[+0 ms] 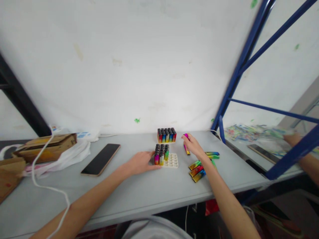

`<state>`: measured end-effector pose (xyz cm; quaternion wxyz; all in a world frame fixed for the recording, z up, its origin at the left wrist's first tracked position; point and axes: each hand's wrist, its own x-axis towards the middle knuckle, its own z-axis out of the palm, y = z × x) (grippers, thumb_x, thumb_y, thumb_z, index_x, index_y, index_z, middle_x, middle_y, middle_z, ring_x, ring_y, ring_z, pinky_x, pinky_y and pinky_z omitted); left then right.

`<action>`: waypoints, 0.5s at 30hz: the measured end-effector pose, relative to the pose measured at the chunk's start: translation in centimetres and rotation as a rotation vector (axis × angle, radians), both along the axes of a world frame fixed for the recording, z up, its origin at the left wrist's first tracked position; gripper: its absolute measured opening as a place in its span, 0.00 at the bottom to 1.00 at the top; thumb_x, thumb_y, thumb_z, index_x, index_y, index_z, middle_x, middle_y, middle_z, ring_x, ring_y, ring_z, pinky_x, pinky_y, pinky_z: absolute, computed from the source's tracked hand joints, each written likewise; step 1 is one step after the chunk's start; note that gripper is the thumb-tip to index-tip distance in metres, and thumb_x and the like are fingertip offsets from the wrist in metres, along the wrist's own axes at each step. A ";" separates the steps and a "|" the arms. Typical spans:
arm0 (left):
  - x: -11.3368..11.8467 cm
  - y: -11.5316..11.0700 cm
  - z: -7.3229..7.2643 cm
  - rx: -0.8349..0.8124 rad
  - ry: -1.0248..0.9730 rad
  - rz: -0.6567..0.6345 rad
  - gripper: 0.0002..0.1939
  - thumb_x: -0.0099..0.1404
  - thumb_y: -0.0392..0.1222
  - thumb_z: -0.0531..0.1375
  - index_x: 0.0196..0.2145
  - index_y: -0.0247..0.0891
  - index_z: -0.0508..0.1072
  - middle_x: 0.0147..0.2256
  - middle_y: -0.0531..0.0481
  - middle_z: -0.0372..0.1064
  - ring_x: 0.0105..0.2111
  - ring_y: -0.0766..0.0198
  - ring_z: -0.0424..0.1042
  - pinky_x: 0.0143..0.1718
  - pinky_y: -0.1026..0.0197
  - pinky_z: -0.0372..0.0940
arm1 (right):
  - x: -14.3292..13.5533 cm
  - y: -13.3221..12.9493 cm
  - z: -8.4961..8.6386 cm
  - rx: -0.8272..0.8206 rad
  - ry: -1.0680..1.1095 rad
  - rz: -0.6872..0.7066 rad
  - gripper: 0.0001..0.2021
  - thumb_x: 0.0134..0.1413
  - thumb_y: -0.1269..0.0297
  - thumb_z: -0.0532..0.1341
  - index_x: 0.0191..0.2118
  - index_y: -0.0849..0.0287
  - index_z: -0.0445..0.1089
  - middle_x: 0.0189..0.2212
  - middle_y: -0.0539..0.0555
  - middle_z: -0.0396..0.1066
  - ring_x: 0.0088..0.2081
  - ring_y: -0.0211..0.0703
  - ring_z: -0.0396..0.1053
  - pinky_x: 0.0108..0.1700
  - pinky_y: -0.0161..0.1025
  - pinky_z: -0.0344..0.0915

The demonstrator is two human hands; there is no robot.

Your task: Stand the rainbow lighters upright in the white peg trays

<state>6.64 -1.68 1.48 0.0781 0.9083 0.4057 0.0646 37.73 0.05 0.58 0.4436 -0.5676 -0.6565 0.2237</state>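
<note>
A white tray (173, 160) with round holes lies on the table, its left part filled with upright lighters (159, 156) that have black tops and rainbow metallic bodies. My left hand (142, 162) curves around the tray's left end, its thumb low in front and fingers behind. Further right, my right hand (192, 144) is closed on a purple-and-gold lighter (187, 150), tilted and partly covered by the fingers. Loose metallic lighters (197, 173) lie beside my right forearm, some hidden under it. Against the wall stands a full block of upright lighters (166, 135).
A dark-screened phone (101, 160) lies left of my left hand. Beyond it are an opened cardboard box (47, 146), plastic wrap and a white cable (36, 181) crossing my left forearm. A blue metal frame (231, 79) rises on the right, with another person's arm (309, 167) beyond.
</note>
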 end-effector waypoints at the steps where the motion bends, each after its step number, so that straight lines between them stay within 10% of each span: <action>1: 0.0 0.0 0.0 0.000 0.002 -0.004 0.34 0.66 0.71 0.55 0.51 0.38 0.72 0.46 0.38 0.78 0.45 0.43 0.78 0.45 0.52 0.69 | -0.2 -0.2 0.2 -0.012 -0.003 0.013 0.24 0.66 0.41 0.49 0.41 0.58 0.67 0.23 0.46 0.65 0.22 0.38 0.61 0.25 0.34 0.59; 15: 0.0 0.1 -0.2 0.003 -0.008 -0.014 0.33 0.67 0.70 0.56 0.53 0.38 0.71 0.48 0.38 0.78 0.47 0.43 0.78 0.46 0.52 0.69 | -2.5 -2.4 2.9 0.118 -0.060 -0.013 0.19 0.59 0.51 0.53 0.21 0.55 0.56 0.18 0.47 0.57 0.23 0.38 0.57 0.28 0.36 0.52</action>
